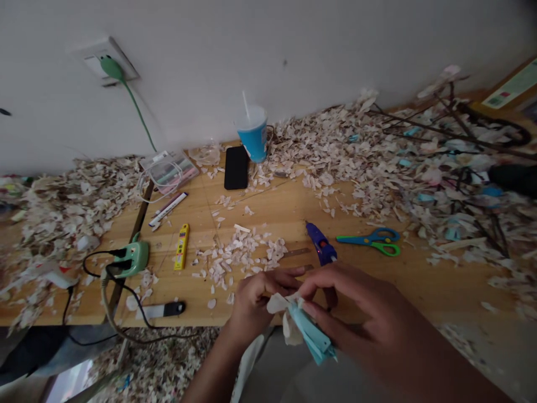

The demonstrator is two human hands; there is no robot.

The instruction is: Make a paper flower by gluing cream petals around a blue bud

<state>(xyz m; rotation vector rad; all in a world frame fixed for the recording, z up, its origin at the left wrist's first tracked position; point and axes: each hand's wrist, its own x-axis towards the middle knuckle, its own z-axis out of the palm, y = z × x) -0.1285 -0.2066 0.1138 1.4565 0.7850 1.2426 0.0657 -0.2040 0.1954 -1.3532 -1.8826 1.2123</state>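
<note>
In front of me, at the table's near edge, my left hand (pixel 255 296) and my right hand (pixel 356 299) meet around a light blue folded strip (pixel 312 333) with pale petal-like pieces (pixel 277 303) at its upper end. My right thumb and index finger pinch it near the top. My left hand's fingers are curled behind the pale pieces, and part of their grip is hidden. Just beyond my hands lies a blue-purple glue gun (pixel 319 242). Scissors with blue and green handles (pixel 371 239) rest to its right. Pale flakes (pixel 235 252) are scattered nearby.
A blue cup (pixel 254 137) with a straw stands beside a black phone (pixel 236 168). Leftward are a yellow box cutter blade case (pixel 182 247), a green power strip (pixel 134 258) with cables and a black-handled scraper (pixel 161 309). Heaped flakes and twigs (pixel 453 143) cover the right.
</note>
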